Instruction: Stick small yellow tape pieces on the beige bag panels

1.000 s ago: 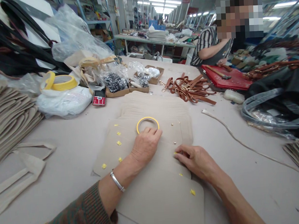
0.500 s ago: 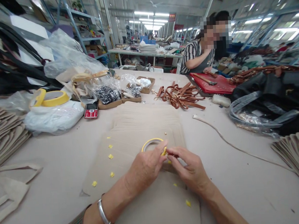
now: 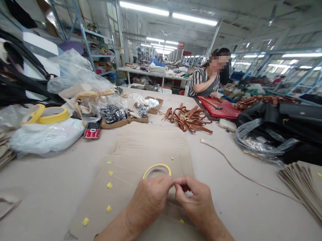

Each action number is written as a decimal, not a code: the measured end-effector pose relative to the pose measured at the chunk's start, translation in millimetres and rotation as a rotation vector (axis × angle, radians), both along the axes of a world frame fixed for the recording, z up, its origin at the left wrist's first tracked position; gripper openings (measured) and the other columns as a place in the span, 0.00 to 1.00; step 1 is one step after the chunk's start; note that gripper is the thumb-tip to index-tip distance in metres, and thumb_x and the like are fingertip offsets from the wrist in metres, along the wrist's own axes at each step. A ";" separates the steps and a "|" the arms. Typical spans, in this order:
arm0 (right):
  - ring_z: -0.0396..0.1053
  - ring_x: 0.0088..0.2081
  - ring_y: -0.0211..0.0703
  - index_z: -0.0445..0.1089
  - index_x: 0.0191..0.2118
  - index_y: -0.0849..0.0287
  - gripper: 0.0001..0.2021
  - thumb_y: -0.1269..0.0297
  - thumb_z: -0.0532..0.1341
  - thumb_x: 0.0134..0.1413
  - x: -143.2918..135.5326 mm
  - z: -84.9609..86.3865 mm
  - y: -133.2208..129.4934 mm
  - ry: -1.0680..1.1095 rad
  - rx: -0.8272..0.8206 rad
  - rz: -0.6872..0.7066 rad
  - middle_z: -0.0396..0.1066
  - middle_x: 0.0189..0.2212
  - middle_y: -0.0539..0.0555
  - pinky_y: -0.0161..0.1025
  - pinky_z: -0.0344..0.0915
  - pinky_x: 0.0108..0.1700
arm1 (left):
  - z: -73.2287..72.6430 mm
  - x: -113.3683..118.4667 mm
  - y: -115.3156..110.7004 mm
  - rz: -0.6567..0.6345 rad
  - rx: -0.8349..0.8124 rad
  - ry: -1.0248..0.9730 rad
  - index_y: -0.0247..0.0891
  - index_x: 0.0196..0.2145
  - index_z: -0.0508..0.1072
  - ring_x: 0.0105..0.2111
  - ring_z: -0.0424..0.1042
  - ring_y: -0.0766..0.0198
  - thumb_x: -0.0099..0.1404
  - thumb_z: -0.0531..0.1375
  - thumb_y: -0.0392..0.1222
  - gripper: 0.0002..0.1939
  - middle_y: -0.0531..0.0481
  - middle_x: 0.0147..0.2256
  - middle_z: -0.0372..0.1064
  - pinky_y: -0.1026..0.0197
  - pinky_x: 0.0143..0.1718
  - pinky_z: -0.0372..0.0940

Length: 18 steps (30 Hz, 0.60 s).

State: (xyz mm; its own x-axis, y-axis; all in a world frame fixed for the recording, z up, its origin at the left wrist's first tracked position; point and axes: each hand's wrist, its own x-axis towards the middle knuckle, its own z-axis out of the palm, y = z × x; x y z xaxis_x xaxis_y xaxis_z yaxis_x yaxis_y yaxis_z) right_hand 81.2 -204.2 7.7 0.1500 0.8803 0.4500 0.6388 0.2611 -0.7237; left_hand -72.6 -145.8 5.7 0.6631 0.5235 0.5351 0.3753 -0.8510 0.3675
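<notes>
My left hand (image 3: 155, 196) is closed around a roll of yellow tape (image 3: 157, 166), whose upper rim shows above the knuckles. Close against it, my right hand (image 3: 195, 197) pinches with thumb and forefinger at the tape's edge; what lies between those fingertips is too small to make out. Both hands are above a fanned stack of beige panels (image 3: 148, 142). Small yellow tape pieces (image 3: 109, 185) dot the panel on the left, and a few more show near my right wrist. A tiny gold-coloured stud (image 3: 172, 158) lies on the panel beyond the hands.
Two yellow tape rolls (image 3: 52, 114) rest on a white plastic bag, beside a red phone (image 3: 92, 130). Brown straps (image 3: 189, 117) lie at the back. Black bags (image 3: 273, 126), a thin cord (image 3: 232, 161) and more beige panels (image 3: 308, 192) are right. A co-worker (image 3: 205, 77) sits across.
The view has tilted up, so the table contents sit lower and somewhat left. Both hands stay together at the tape roll; the yellow bit between them is now hidden.
</notes>
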 end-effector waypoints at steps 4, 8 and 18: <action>0.65 0.18 0.36 0.70 0.25 0.60 0.09 0.59 0.61 0.49 9.2 2.1 10.7 0.469 -0.332 -0.151 0.67 0.16 0.48 0.32 0.63 0.22 | 3.4 2.1 -4.8 -0.041 0.077 -0.027 0.39 0.32 0.64 0.23 0.64 0.65 0.70 0.46 0.33 0.11 0.54 0.24 0.63 0.63 0.25 0.56; 0.65 0.18 0.37 0.72 0.28 0.62 0.15 0.52 0.64 0.44 31.0 -6.3 20.2 0.564 -0.451 -0.171 0.71 0.18 0.50 0.33 0.63 0.22 | -1.7 1.6 2.9 0.066 0.124 0.109 0.38 0.33 0.65 0.27 0.65 0.62 0.70 0.48 0.33 0.09 0.52 0.26 0.65 0.62 0.28 0.58; 0.68 0.24 0.39 0.75 0.31 0.62 0.15 0.54 0.61 0.51 40.1 -16.1 22.3 0.265 -0.564 -0.058 0.72 0.22 0.52 0.35 0.68 0.29 | -12.9 2.4 12.9 0.102 -0.001 0.407 0.38 0.35 0.66 0.34 0.62 0.57 0.67 0.52 0.32 0.05 0.49 0.32 0.65 0.55 0.37 0.60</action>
